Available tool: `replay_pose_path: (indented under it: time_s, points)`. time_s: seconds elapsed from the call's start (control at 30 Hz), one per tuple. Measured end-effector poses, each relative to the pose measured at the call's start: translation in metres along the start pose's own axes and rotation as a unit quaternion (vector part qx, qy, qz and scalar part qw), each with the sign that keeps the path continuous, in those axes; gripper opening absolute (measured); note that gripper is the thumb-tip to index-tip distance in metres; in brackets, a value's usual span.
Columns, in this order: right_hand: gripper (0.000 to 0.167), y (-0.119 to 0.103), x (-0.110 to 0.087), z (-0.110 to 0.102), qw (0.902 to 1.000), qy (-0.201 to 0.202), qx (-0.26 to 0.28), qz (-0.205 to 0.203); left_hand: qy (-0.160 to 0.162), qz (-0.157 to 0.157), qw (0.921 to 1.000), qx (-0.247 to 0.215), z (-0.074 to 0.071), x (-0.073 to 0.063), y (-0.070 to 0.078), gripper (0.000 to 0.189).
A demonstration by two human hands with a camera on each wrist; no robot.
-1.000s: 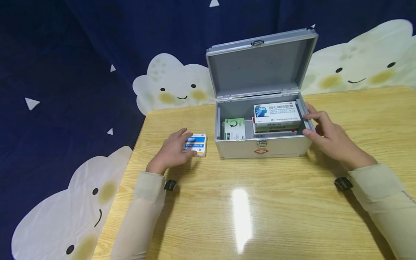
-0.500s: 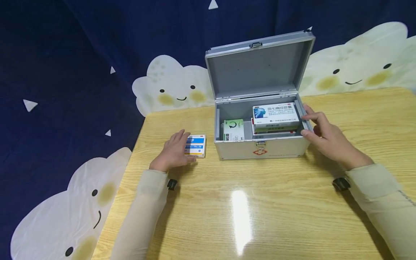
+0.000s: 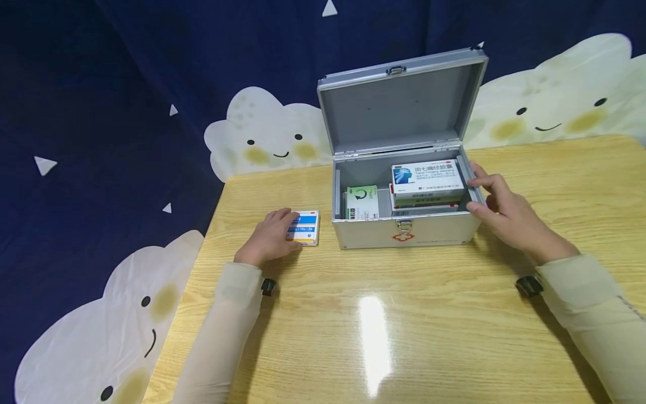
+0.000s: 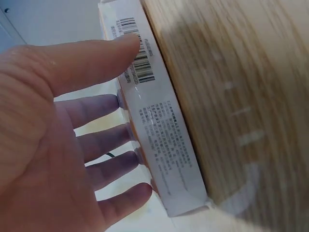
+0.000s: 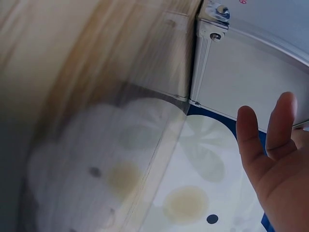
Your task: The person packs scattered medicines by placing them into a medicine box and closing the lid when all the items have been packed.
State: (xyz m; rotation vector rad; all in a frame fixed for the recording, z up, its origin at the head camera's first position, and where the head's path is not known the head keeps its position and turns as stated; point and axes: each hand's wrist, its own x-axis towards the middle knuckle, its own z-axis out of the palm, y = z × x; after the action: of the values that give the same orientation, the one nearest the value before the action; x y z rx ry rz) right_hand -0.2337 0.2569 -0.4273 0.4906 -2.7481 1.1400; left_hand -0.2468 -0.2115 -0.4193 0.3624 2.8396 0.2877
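Observation:
On the table, my left hand (image 3: 272,235) is at the left end of a flat white-and-blue medicine box (image 3: 305,229). In the left wrist view the thumb lies against the box's barcode side (image 4: 159,125) while the other fingers reach its top edge, so the hand grips it. Right of it stands an aluminium first-aid case (image 3: 383,233) with its lid (image 3: 398,106) raised. The index finger and thumb of my right hand (image 3: 515,219) touch the rim of the case's right wall. In the right wrist view, two straight fingers (image 5: 277,130) show outside that wall.
Inside the case, a green-and-white medicine box (image 3: 362,203) sits at the left and a white medicine box (image 3: 428,175) tops a stack at the right. A dark blue curtain (image 3: 151,56) with printed clouds hangs behind the wooden table (image 3: 429,320).
My left fingers have drawn back toward the left end of the medicine box and bent more. The box stays in place on the table. My right hand keeps its place at the case.

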Motion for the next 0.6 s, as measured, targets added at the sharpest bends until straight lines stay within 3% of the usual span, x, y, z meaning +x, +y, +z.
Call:
replay_pose_path:
  time_s: [0.37, 0.6]
  points:
    - [0.046, -0.001, 0.0004, 0.0002, 0.9995, -0.02, 0.013, 0.02, -0.001, -0.003, 0.9998, 0.019, 0.0037, 0.0023, -0.0035, 0.074]
    - [0.046, -0.0018, 0.0001, 0.0, 0.9999, -0.009, -0.004, 0.014, 0.016, 0.004, 0.9995, 0.025, 0.0026, 0.0038, -0.0031, 0.073]
